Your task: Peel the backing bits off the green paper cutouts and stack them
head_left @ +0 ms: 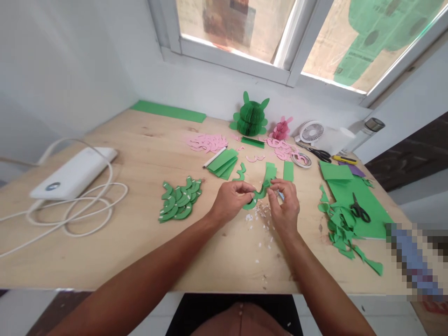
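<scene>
Between both hands is a curved green paper cutout (259, 194). My left hand (229, 199) pinches its left end, where a small white patch shows. At the other end, the thumb and fingers of my right hand (285, 205) close on the paper. Small white paper scraps (261, 217) lie on the table just below the hands. To the left rests a heap of similar green cutouts (180, 198), many with white strips on them. Another wavy green cutout (240, 172) lies beyond my left hand.
A white power strip (75, 172) with a coiled cable stands left. Green scraps (341, 224), black scissors (359, 209) and green sheets (371, 210) lie right. Along the back are a green honeycomb paper figure (250, 119), a pink one (281, 128), a small fan (311, 132) and a tape roll (301, 160).
</scene>
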`<state>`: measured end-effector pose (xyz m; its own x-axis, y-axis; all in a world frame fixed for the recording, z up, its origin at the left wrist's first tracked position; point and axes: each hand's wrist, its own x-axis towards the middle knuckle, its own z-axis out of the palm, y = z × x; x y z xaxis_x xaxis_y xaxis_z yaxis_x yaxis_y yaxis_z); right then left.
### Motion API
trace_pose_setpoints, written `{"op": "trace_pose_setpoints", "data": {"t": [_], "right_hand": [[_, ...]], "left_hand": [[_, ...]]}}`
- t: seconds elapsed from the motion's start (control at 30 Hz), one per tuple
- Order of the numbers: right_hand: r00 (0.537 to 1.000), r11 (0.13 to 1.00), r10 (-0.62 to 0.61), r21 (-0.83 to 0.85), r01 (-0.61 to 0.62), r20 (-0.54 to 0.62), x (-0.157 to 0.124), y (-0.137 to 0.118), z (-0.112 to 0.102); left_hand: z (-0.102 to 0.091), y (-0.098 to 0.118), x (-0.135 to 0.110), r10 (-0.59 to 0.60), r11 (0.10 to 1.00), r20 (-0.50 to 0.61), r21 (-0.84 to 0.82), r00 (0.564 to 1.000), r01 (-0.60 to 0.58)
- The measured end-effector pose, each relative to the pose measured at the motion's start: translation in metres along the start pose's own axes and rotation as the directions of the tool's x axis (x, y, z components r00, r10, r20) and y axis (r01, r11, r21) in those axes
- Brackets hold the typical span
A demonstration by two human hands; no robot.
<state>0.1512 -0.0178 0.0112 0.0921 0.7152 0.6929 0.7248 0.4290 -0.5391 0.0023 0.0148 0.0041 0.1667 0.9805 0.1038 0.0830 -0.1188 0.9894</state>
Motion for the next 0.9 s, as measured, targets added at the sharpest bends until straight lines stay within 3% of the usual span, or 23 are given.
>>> {"op": "trace_pose_setpoints", "data": {"t": [0.43, 0.9], "right_hand": [[0.999, 1.0, -0.005, 0.03, 0.003, 0.053, 0.0001, -0.0008, -0.001], [0.966, 0.933, 0.233, 0.253, -0.255, 0.112, -0.0021, 0.0063, 0.0017]], "left_hand": [[-0.0007, 0.0008, 0.0026, -0.075, 0.992, 0.007, -0.101, 0.997, 0.075], [-0.0023, 0.0071, 0.0005, -0.049, 0.997, 0.062, -0.064, 0.997, 0.053]]}}
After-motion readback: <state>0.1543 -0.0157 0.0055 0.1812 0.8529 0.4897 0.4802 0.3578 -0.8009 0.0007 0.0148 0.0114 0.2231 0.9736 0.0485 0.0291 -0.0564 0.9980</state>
